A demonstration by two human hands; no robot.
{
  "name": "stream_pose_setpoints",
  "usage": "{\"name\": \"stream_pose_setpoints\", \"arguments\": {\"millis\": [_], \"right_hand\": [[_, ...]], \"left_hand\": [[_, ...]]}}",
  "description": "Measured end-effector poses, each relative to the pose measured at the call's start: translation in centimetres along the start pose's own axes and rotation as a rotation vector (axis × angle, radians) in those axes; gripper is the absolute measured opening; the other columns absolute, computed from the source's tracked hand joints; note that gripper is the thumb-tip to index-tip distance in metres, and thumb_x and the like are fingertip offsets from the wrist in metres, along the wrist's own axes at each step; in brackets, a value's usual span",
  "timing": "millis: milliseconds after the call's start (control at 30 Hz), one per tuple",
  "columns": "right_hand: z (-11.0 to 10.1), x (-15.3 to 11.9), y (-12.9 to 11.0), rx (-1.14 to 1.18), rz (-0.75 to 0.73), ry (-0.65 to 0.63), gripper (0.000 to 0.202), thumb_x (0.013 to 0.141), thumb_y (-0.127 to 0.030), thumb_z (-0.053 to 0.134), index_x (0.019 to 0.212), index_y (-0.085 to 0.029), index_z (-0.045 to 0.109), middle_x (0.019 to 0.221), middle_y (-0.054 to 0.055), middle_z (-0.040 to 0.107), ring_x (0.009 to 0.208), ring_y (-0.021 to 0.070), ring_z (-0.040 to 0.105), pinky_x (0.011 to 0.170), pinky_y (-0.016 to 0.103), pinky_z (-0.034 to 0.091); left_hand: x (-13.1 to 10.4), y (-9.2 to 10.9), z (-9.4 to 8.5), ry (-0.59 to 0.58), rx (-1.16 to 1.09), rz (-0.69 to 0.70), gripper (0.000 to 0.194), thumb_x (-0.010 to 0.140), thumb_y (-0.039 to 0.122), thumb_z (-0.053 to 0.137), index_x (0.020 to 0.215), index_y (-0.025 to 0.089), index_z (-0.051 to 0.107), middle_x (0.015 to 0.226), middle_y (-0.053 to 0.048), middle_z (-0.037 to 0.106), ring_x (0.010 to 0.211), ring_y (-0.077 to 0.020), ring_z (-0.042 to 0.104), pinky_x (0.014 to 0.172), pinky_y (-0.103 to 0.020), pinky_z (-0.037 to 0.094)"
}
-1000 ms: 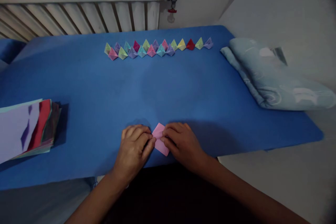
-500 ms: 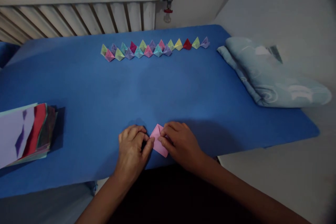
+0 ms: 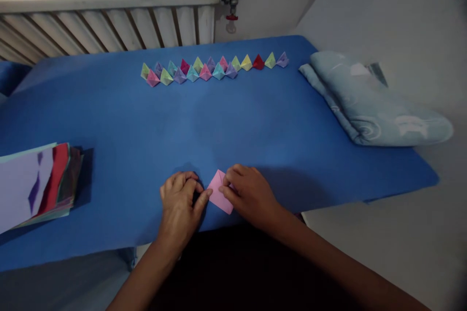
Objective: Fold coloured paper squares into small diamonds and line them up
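A small folded pink paper [image 3: 220, 200] lies on the blue table [image 3: 146, 136] near its front edge, one corner pointing away from me. My left hand [image 3: 181, 199] is at the paper's left corner, thumb and index fingertips close together at its edge. From the right, my right hand [image 3: 250, 194] pinches the paper's upper right side between thumb and fingers, covering that part of it. Farther back stand rows of small folded paper pieces [image 3: 205, 72] in pink, green, blue, purple, yellow and red.
At the left lies a stack of coloured paper sheets [image 3: 18, 187], purple on top. A folded light blue cloth [image 3: 365, 107] rests at the right end of the table. Behind the table are a white radiator [image 3: 164, 24] and a pipe with a red valve [image 3: 232, 17].
My left hand has shifted slightly left, its thumb now at the paper's left corner. My right hand still pinches the paper. The whole view has shifted a little.
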State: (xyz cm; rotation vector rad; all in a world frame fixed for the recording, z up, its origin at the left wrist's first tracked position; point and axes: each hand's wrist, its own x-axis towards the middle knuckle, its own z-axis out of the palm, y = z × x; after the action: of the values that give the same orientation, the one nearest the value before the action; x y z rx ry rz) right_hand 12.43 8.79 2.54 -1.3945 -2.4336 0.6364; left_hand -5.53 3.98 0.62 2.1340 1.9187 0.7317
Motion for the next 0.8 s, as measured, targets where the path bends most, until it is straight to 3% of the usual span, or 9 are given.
{"name": "stream_pose_setpoints", "arguments": {"millis": [167, 300, 367, 600, 700, 800], "right_hand": [[-0.1, 0.1, -0.1, -0.037, -0.003, -0.036, 0.012, 0.087, -0.024, 0.056, 0.077, -0.019, 0.059, 0.083, 0.003, 0.061, 0.076, 0.0156, 0.053, 0.069, 0.029, 0.031], [-0.2, 0.1, 0.0, -0.048, -0.040, -0.012, 0.010, 0.087, -0.023, 0.055, 0.079, -0.018, 0.059, 0.082, 0.002, 0.058, 0.076, 0.0153, 0.051, 0.070, 0.029, 0.033], [-0.2, 0.2, 0.2, -0.024, -0.060, -0.006, 0.012, 0.087, -0.021, 0.054, 0.077, -0.018, 0.058, 0.081, 0.002, 0.057, 0.074, 0.0147, 0.050, 0.070, 0.028, 0.034], [-0.6, 0.2, 1.2, 0.153, -0.044, -0.012, 0.008, 0.080, -0.011, 0.056, 0.076, -0.017, 0.058, 0.078, 0.000, 0.053, 0.067, 0.0118, 0.048, 0.065, 0.026, 0.036], [-1.0, -0.8, 2.0, 0.297, 0.043, 0.097, 0.011, 0.078, -0.007, 0.056, 0.075, -0.018, 0.058, 0.076, -0.001, 0.052, 0.066, 0.0110, 0.048, 0.064, 0.024, 0.038], [-1.2, -2.2, 2.8, 0.393, 0.075, 0.201, 0.011, 0.080, -0.011, 0.055, 0.074, -0.019, 0.058, 0.075, -0.001, 0.052, 0.067, 0.0115, 0.050, 0.064, 0.025, 0.040]], "left_hand": [[-0.1, 0.0, -0.2, 0.030, 0.090, 0.057, 0.010, 0.086, 0.030, 0.060, 0.086, 0.020, 0.063, 0.105, -0.009, 0.062, 0.100, -0.0292, 0.051, 0.081, -0.045, 0.040], [-0.2, 0.6, 0.2, 0.001, 0.107, 0.368, 0.024, 0.090, 0.011, 0.047, 0.107, 0.018, 0.063, 0.108, -0.010, 0.065, 0.100, -0.0250, 0.054, 0.083, -0.041, 0.042], [-0.2, 0.8, 0.2, -0.041, 0.096, 0.461, 0.029, 0.090, 0.007, 0.042, 0.110, 0.015, 0.061, 0.106, -0.010, 0.066, 0.093, -0.0221, 0.057, 0.080, -0.038, 0.044], [0.3, 1.2, -0.3, -0.056, 0.165, 0.467, 0.020, 0.093, 0.018, 0.046, 0.103, 0.017, 0.063, 0.101, -0.006, 0.069, 0.085, -0.0196, 0.061, 0.087, -0.041, 0.039], [1.3, 1.4, -0.5, -0.084, 0.231, 0.501, 0.019, 0.093, 0.020, 0.047, 0.097, 0.019, 0.065, 0.092, -0.004, 0.069, 0.079, -0.0181, 0.060, 0.086, -0.041, 0.037], [2.8, 1.6, -1.0, -0.212, 0.284, 0.520, 0.019, 0.092, 0.016, 0.046, 0.090, 0.018, 0.065, 0.079, -0.002, 0.067, 0.072, -0.0162, 0.058, 0.085, -0.040, 0.037]]}}
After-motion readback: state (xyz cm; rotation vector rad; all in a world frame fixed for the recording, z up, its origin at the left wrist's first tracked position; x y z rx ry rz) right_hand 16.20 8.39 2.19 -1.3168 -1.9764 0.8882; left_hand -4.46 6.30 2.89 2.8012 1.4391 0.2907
